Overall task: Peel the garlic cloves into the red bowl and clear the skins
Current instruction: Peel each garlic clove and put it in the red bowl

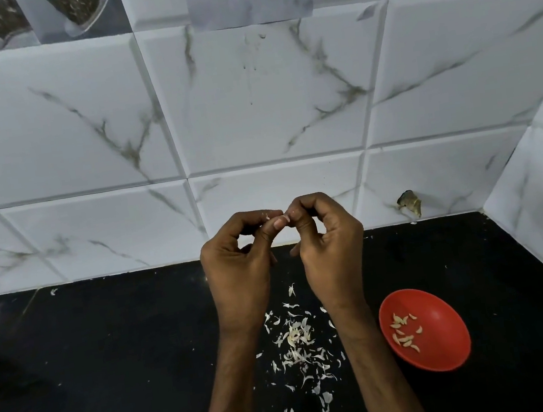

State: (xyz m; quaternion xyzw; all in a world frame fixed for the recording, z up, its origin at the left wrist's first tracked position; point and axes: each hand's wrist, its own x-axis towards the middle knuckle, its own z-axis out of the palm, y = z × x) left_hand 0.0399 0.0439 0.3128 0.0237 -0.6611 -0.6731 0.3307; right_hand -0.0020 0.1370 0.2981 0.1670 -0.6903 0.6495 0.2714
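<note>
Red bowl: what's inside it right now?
Loose peeled garlic cloves, clustered in the left half of the red bowl; the rest of its floor is bare. Nothing covers it. Skins lie outside, on the counter.

left hand point(237, 272) and right hand point(330, 257) raised, fingertips pinching a garlic clove point(285, 218).

On the black counter point(111, 365) lie scattered garlic skins point(298, 344), the red bowl point(448, 350) just right of them.

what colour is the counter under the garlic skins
Black, seen in the head view: the counter is dark and plain, with the pale garlic skins scattered across it.
</note>
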